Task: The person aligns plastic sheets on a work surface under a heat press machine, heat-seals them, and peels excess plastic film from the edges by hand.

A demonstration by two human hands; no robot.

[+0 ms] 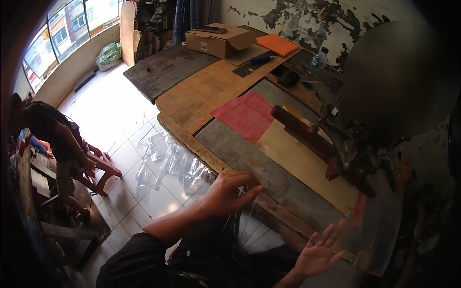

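Note:
My left hand (233,192) is closed at the table's front edge, fingers curled round something small and whitish that I cannot make out. To the right, my right hand (321,252) is raised palm up with its fingers spread and nothing in it, near the same edge. Beyond both hands, a long cream sheet (297,163) lies on the grey work surface (221,139), with a pink sheet (247,115) at its far left end. A dark red bar (307,137) of a metal device lies across the cream sheet.
A cardboard box (218,41), an orange stack (277,44) and a bottle (319,58) stand at the back of the table. Clear plastic pieces (168,158) litter the floor. Another person (57,139) is at the left, by a red stool (103,173).

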